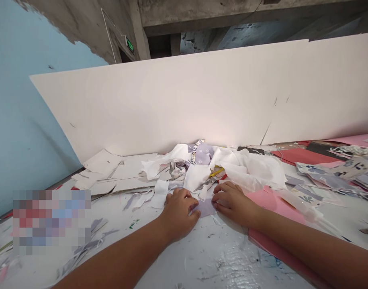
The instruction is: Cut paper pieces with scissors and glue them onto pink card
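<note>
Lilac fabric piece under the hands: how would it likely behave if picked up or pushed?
It is probably floppy and light: the lilac fabric piece lies thin and flat between the left hand and right hand. Pushed across the glossy white tabletop, it might slide fairly easily, though it could bunch up instead.

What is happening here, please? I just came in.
A person is holding a small lilac fabric piece down on a white table. The left hand and right hand rest on either side of it. White fabric scraps lie heaped just beyond, and a pink sheet lies beside the right hand.
</note>
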The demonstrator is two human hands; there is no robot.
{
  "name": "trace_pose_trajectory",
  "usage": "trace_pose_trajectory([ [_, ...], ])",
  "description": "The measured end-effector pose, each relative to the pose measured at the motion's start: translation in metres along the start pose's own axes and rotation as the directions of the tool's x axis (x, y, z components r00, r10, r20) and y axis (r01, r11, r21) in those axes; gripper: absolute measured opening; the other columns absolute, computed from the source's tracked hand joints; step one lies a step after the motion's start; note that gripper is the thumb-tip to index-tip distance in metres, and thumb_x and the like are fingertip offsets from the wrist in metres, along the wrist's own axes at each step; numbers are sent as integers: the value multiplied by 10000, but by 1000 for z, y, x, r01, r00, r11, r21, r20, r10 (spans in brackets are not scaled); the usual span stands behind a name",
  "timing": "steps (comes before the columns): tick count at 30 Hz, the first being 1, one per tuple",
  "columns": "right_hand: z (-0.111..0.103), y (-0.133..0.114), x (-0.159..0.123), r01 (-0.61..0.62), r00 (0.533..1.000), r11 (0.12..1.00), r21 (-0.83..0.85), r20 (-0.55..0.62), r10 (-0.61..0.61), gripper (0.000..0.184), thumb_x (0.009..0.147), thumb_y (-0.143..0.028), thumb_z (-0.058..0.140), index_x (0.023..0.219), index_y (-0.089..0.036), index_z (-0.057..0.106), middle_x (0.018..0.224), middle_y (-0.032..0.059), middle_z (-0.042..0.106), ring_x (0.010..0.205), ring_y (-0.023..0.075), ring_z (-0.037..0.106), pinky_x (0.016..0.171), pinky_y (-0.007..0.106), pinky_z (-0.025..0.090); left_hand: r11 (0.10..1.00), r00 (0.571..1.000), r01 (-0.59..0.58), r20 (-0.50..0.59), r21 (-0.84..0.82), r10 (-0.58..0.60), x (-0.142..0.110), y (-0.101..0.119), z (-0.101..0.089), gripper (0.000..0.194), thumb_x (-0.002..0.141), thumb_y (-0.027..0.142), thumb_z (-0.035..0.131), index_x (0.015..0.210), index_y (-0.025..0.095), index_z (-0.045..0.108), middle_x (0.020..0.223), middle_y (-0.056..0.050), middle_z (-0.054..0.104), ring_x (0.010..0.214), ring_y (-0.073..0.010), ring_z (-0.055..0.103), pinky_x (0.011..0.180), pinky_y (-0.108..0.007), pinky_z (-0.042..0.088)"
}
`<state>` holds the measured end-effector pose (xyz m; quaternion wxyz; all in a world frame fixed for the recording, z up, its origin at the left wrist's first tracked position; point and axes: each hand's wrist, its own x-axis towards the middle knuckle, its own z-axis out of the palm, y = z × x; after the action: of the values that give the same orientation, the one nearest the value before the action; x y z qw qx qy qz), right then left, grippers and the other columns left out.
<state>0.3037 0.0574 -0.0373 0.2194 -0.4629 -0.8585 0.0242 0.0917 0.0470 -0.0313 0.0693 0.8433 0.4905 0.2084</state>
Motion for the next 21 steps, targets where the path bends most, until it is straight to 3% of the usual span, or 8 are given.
trace_pose_trajectory([
  [21,-1,1,1,-8,1000,1000,-9,-9,8,146,767,-270,539,800,-247,679,948,57,604,973,263,485,842,450,352,998,998,65,-20,0,-65,1,2,0,132,734,281,506,788,245,621,907,-17,557,921,-197,467,829,-383,328],
])
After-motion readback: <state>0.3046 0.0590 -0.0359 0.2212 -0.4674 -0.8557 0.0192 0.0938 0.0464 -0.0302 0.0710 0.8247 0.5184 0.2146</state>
